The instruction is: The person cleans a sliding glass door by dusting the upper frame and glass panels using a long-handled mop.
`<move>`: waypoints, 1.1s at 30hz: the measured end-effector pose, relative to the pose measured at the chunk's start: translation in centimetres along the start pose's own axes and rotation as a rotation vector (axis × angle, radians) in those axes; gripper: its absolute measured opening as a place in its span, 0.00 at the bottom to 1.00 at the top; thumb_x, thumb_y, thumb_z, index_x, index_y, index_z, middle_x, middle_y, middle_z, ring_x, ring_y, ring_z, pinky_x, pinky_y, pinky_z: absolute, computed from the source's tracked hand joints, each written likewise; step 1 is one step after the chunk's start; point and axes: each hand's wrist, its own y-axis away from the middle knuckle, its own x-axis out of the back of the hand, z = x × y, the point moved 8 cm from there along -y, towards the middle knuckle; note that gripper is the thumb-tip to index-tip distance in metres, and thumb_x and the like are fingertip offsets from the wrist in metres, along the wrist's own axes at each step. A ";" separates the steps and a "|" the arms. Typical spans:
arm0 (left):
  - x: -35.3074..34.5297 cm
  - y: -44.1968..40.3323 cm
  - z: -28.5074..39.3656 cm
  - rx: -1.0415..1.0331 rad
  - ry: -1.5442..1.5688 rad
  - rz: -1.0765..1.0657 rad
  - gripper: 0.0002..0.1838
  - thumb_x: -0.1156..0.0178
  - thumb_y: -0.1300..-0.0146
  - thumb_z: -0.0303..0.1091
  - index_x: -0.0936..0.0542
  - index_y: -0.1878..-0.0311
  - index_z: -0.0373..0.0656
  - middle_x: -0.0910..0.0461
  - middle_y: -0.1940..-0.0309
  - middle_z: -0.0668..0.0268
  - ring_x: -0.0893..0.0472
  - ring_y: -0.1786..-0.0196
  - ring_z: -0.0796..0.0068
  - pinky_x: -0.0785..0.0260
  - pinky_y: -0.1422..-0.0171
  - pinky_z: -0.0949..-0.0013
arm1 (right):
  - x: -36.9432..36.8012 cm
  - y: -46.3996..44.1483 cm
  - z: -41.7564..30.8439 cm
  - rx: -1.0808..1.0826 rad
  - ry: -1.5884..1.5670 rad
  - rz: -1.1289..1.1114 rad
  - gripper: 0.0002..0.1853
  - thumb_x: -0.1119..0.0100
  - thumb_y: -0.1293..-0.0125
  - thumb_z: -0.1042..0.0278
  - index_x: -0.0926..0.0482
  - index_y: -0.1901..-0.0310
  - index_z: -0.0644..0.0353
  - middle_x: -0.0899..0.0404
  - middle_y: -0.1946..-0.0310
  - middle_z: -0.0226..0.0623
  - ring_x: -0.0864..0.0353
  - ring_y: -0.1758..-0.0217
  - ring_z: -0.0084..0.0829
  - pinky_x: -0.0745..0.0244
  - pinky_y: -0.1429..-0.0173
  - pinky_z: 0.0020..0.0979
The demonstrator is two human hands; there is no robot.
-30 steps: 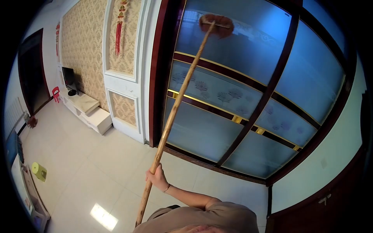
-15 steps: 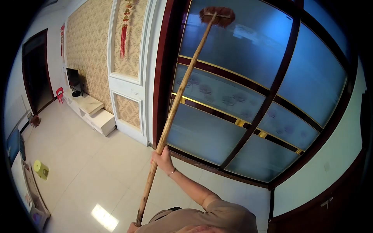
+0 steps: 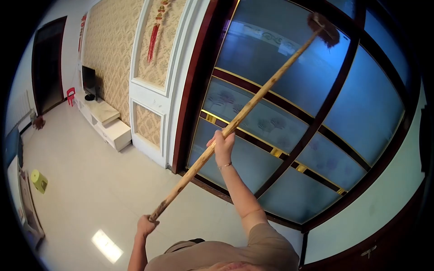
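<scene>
A long wooden pole runs diagonally across the view, with a reddish-brown mop head at its upper end. The mop head lies over the upper right part of a blue frosted glass panel in a dark red sliding door. My left hand is wrapped round the pole's lower end. Farther up the pole, my right hand grips it near its middle, in front of the door's lower left panel. A bracelet circles my right wrist.
A white TV cabinet with a black screen stands along the patterned wall at the left. A green stool and a small red chair are on the tiled floor. A door handle shows at lower right.
The mop head has moved right across the glass, and the pole leans more to the right. My right hand has risen with it. My left hand has come fully into view at the pole's end.
</scene>
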 end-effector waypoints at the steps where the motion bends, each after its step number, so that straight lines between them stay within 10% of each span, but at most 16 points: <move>1: 0.4 -0.9 0.2 -0.011 -0.013 0.029 0.18 0.34 0.58 0.42 0.18 0.65 0.39 0.20 0.73 0.51 0.19 0.66 0.53 0.28 0.60 0.59 | -0.7 -0.8 -0.2 -0.006 0.010 -0.014 0.11 0.51 0.41 0.73 0.42 0.62 0.63 0.32 0.80 0.37 0.28 0.87 0.29 0.31 0.84 0.28; 20: -1.9 -1.5 -6.1 0.165 0.326 0.038 0.17 0.31 0.61 0.36 0.25 0.78 0.32 0.26 0.84 0.58 0.25 0.78 0.67 0.33 0.68 0.63 | -12.2 -3.8 4.7 -0.091 0.089 -0.111 0.14 0.48 0.44 0.71 0.43 0.68 0.68 0.34 0.81 0.39 0.30 0.89 0.32 0.32 0.85 0.32; 24: 0.6 -0.2 -3.9 0.164 0.428 0.018 0.15 0.35 0.56 0.30 0.34 0.85 0.45 0.35 0.89 0.73 0.36 0.86 0.82 0.45 0.82 0.73 | -14.8 -4.0 4.4 -0.039 0.045 -0.152 0.14 0.51 0.44 0.70 0.43 0.66 0.72 0.34 0.80 0.43 0.29 0.89 0.35 0.30 0.83 0.34; 33: 2.1 2.4 -1.4 0.245 0.487 -0.068 0.14 0.36 0.56 0.30 0.34 0.83 0.44 0.35 0.86 0.73 0.37 0.83 0.80 0.45 0.78 0.70 | -16.7 -4.3 3.5 -0.049 0.166 -0.213 0.16 0.49 0.45 0.70 0.43 0.66 0.74 0.31 0.78 0.48 0.26 0.88 0.38 0.29 0.82 0.34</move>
